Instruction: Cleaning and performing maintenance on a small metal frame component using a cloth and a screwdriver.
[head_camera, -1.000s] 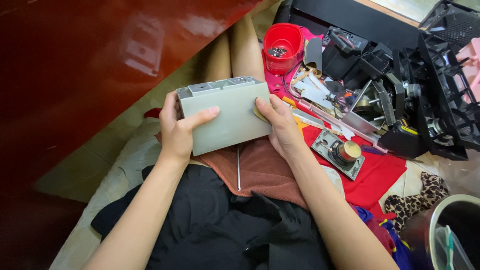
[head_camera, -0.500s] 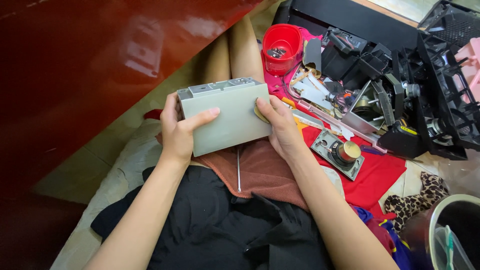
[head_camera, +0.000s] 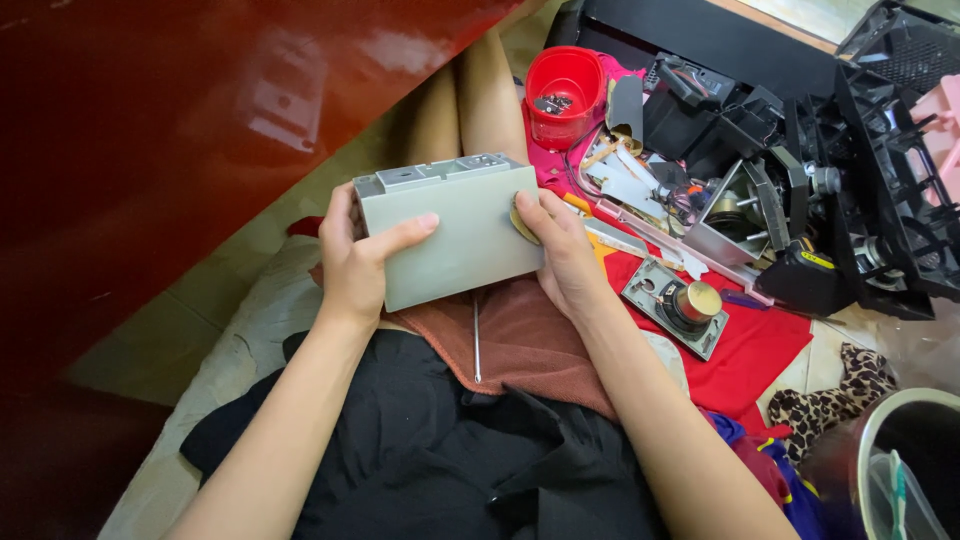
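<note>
Both hands grip grey box (head_camera: 447, 232): left hand (head_camera: 357, 262) thumb across face, right hand (head_camera: 560, 250) at end. Slip risk: box drops onto lap, thin metal rod (head_camera: 476, 335) below.

Grey-green box (head_camera: 450, 235) held over the lap, both hands on it. Left hand (head_camera: 358, 262) grips its left end, thumb across the face. Right hand (head_camera: 562, 250) clasps its right end. Right of box: small speaker part (head_camera: 682, 305) on red cloth (head_camera: 760, 350). Beyond box: red cup (head_camera: 562, 92). Thin metal rod (head_camera: 476, 335) lies below box.
</note>
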